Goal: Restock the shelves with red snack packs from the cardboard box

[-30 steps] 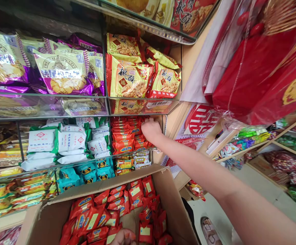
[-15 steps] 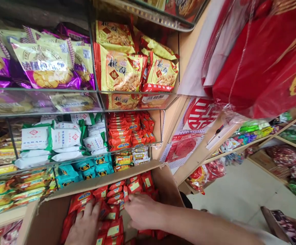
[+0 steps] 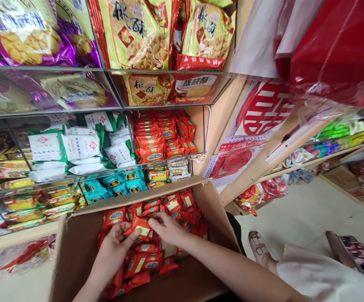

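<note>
A red snack packet (image 3: 143, 228) with a pale yellow label is held between my two hands above an open cardboard box (image 3: 75, 256). My left hand (image 3: 116, 242) has its thumb and fingers closed around the packet's left side. The fingertips of my right hand (image 3: 164, 228) pinch its right end. Beneath them, several similar red packets (image 3: 144, 262) fill the box, some in neat rows and some lying loose. Part of the pile is hidden behind my hands and right forearm.
Shelves behind the box hold red packets (image 3: 150, 147), white-and-green packets (image 3: 83, 144), teal packets (image 3: 119, 182) and larger yellow biscuit bags (image 3: 138, 37). Red plastic-wrapped goods (image 3: 335, 54) hang at upper right. A sandalled foot (image 3: 257, 245) stands on the tiled floor.
Both hands have come together and now hold one red packet raised over the pile; before, they were apart among the packets. The view has shifted closer and lower.
</note>
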The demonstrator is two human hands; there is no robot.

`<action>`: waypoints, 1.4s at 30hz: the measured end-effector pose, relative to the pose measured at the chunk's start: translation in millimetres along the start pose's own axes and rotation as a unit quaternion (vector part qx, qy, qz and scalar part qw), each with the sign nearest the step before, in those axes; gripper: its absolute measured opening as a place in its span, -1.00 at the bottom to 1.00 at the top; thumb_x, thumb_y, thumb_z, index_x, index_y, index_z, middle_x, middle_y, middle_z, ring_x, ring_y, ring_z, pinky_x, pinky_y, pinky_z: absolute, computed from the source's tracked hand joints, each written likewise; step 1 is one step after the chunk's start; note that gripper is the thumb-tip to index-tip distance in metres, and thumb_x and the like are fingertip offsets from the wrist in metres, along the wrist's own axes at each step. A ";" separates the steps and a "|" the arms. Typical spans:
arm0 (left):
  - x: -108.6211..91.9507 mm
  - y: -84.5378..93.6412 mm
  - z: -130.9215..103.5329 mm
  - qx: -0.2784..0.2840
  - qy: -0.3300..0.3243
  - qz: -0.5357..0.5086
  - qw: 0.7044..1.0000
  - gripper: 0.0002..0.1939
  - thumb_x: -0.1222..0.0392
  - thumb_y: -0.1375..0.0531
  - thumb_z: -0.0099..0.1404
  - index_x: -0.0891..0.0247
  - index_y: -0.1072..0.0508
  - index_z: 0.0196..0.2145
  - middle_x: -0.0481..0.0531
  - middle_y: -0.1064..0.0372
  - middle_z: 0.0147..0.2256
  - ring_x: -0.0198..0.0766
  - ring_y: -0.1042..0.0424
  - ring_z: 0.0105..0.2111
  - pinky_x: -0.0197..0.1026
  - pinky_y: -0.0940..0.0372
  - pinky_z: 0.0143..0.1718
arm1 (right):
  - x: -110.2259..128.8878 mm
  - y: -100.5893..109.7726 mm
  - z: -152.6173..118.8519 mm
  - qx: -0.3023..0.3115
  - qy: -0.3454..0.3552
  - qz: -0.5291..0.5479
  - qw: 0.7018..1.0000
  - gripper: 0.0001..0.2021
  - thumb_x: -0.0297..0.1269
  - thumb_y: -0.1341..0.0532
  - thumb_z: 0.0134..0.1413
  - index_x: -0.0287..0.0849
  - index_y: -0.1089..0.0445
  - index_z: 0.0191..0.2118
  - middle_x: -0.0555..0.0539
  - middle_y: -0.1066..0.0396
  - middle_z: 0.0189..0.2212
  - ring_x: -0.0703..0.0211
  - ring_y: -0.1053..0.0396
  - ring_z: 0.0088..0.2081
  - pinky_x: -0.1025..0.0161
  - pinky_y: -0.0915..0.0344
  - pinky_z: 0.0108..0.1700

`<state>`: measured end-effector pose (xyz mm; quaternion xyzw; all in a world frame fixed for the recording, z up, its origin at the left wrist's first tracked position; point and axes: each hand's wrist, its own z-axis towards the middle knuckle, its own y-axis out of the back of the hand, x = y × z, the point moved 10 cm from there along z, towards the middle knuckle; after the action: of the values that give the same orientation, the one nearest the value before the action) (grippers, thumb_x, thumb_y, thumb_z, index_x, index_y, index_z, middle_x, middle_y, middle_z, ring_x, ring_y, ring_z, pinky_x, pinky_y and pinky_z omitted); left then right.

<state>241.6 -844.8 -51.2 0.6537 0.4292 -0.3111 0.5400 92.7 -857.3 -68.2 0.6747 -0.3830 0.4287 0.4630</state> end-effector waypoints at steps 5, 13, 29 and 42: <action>-31.7 -28.5 -24.3 0.004 0.059 -0.209 0.976 -0.51 -0.14 -0.20 -0.03 0.20 -0.30 -0.21 -0.03 -0.41 -0.36 -0.26 -0.40 -0.44 -0.28 -0.29 -0.50 | 17.9 12.6 -10.1 -0.049 -0.039 0.143 0.988 -0.63 0.05 0.07 0.10 -0.17 -0.24 -0.33 0.07 -0.24 -0.59 0.32 -0.21 -0.64 0.38 -0.18 -0.63; -56.1 -7.6 -24.3 -0.116 0.047 -0.246 0.961 -0.46 -0.28 -0.09 0.01 0.26 -0.44 -0.32 -0.04 -0.47 -0.49 -0.20 -0.42 -0.44 -0.28 -0.29 -0.48 | 69.5 58.9 -33.8 -0.207 0.096 0.011 0.974 -0.62 -0.12 0.11 0.19 -0.16 -0.29 -0.51 0.01 -0.30 -0.58 0.27 -0.24 -0.50 0.37 -0.15 -0.45; -57.3 19.9 -31.4 -0.204 -0.005 -0.190 0.960 -0.59 -0.19 -0.13 0.05 0.21 -0.23 -0.63 -0.18 -0.11 -0.66 -0.41 -0.08 -0.60 -0.37 -0.10 -0.60 | 87.7 64.2 -49.2 -0.247 0.137 -0.060 0.957 -0.72 -0.20 0.13 0.18 -0.10 -0.16 -0.49 0.00 -0.29 -0.63 0.19 -0.26 -0.57 0.31 -0.09 -0.51; -91.6 21.1 -38.9 -0.223 -0.155 -0.019 0.962 -0.80 0.01 -0.10 0.14 0.19 -0.34 -0.41 -0.04 -0.31 -0.44 -0.21 -0.31 -0.36 -0.18 -0.20 -0.27 | 86.0 87.1 -53.8 -0.275 0.154 -0.077 0.946 -0.70 -0.19 0.11 0.18 -0.12 -0.03 -0.55 0.07 -0.09 -0.69 0.30 -0.11 -0.64 0.38 -0.03 -0.57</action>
<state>218.2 -828.7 46.4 0.4524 0.4112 -0.3148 0.7261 30.3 -840.5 48.9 0.4742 -0.3566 0.3684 0.7157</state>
